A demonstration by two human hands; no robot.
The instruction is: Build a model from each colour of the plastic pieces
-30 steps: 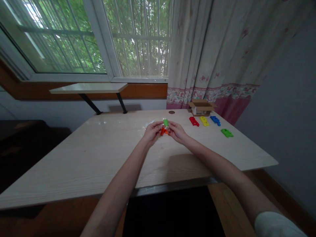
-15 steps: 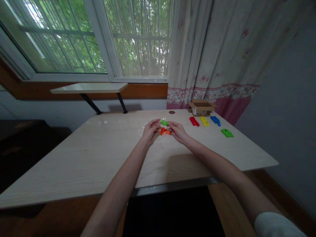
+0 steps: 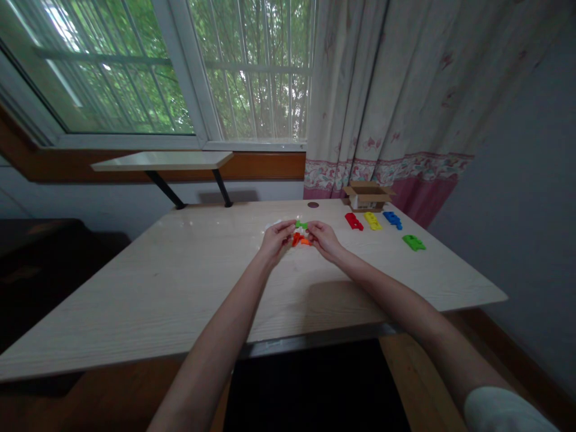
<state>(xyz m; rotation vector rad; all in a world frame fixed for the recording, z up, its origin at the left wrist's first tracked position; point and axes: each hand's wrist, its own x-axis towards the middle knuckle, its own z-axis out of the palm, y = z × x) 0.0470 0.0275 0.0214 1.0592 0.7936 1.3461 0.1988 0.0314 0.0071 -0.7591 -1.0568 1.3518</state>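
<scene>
My left hand (image 3: 275, 239) and my right hand (image 3: 323, 239) meet over the middle of the pale wooden table (image 3: 189, 282). Their fingers are pinched together around a small cluster of plastic pieces: a green piece (image 3: 300, 225) on top and an orange piece (image 3: 299, 240) below. Both hands touch the cluster. How the pieces join is hidden by my fingers.
To the right lie a red piece (image 3: 353, 221), a yellow piece (image 3: 372, 220), a blue piece (image 3: 392, 219) and a green piece (image 3: 413, 242). An open cardboard box (image 3: 368, 195) stands behind them. A small brown disc (image 3: 313, 204) lies near the table's far edge. Window and curtain beyond.
The green piece, upright between my fingers a second ago, has tipped over and come down closer to the orange piece. My hands stay in the same place.
</scene>
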